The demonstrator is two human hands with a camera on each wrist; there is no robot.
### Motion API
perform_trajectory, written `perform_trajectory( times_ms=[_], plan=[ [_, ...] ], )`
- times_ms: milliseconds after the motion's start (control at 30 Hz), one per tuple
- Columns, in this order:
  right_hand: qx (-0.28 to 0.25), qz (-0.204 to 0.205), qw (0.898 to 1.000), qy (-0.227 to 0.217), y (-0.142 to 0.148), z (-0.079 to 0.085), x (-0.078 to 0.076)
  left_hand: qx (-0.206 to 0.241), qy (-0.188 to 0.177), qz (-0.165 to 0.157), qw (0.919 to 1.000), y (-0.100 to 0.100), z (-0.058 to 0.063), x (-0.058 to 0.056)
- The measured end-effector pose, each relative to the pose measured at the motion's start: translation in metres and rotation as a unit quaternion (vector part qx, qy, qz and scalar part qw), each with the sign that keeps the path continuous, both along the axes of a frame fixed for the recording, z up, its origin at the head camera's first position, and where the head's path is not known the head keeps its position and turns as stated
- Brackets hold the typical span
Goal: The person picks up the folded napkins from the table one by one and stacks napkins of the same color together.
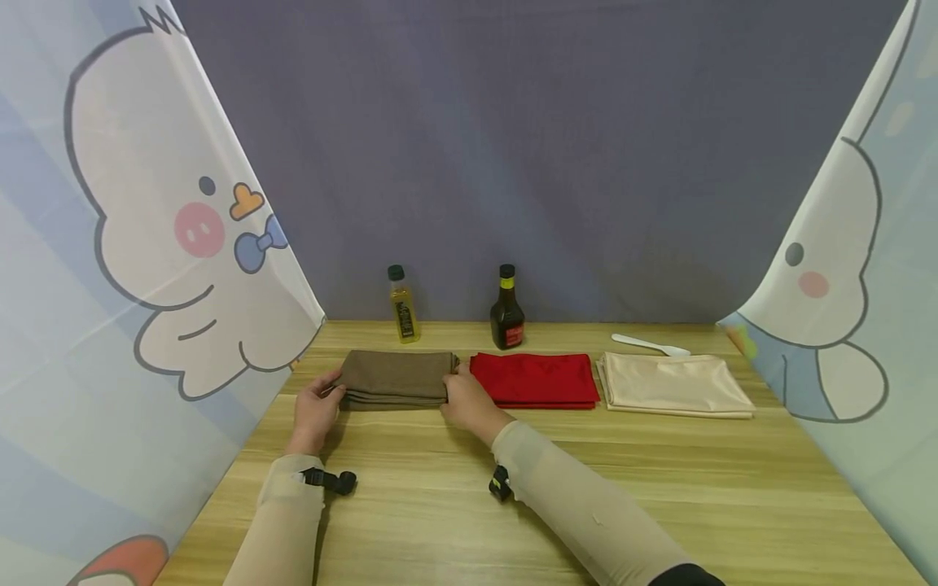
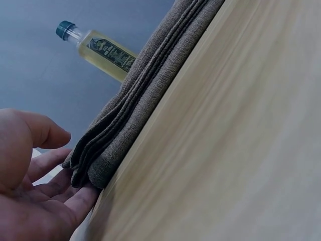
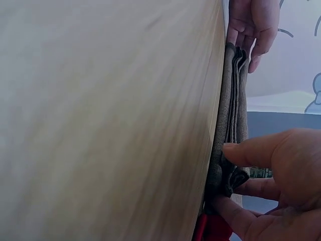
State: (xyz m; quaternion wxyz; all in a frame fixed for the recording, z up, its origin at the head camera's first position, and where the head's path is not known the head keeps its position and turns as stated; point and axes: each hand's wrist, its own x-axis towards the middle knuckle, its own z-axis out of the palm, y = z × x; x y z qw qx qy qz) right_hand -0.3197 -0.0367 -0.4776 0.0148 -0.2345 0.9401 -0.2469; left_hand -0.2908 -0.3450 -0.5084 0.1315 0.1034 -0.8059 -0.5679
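A folded brown cloth [image 1: 399, 374] lies on the table with several layers showing along its front edge. My left hand [image 1: 317, 407] is at its left end; in the left wrist view the fingertips [image 2: 83, 198] touch the lower layers, while the thumb stands apart from the cloth. At the opposite end, my right hand [image 1: 472, 403] holds the cloth's corner. Its thumb [image 3: 246, 152] is against the front layers and its other fingers are around the end, partly hidden. Close beside that hand is a folded red cloth [image 1: 538, 380].
Behind the cloths stand a yellow oil bottle [image 1: 405, 313] with a dark green cap and a dark sauce bottle [image 1: 507, 313]. On the right lies a folded cream satin cloth [image 1: 674, 387], with a white plastic utensil [image 1: 648, 345] behind it. Printed curtains [image 1: 176, 285] flank the wooden table [image 1: 410, 521].
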Motion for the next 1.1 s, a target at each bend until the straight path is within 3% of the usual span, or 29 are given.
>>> perform_trajectory(
  times_ms=[567, 833, 1000, 1100],
  plan=[
    [0.016, 0.015, 1.000, -0.020, 0.002, 0.002, 0.001, 0.000, -0.006, -0.007, 1.0000, 0.001, 0.003, 0.003],
    [-0.008, 0.022, 0.999, -0.041, 0.009, 0.006, 0.003, 0.006, -0.018, -0.007, 0.9998, 0.005, 0.006, 0.007],
    [-0.049, 0.030, 0.998, -0.028, 0.021, 0.007, 0.007, -0.008, 0.011, 0.006, 0.9999, 0.011, 0.011, 0.009],
    [-0.082, 0.039, 0.996, -0.011, 0.032, 0.009, 0.010, -0.044, 0.038, 0.011, 0.9982, 0.015, 0.015, 0.011]
  ],
)
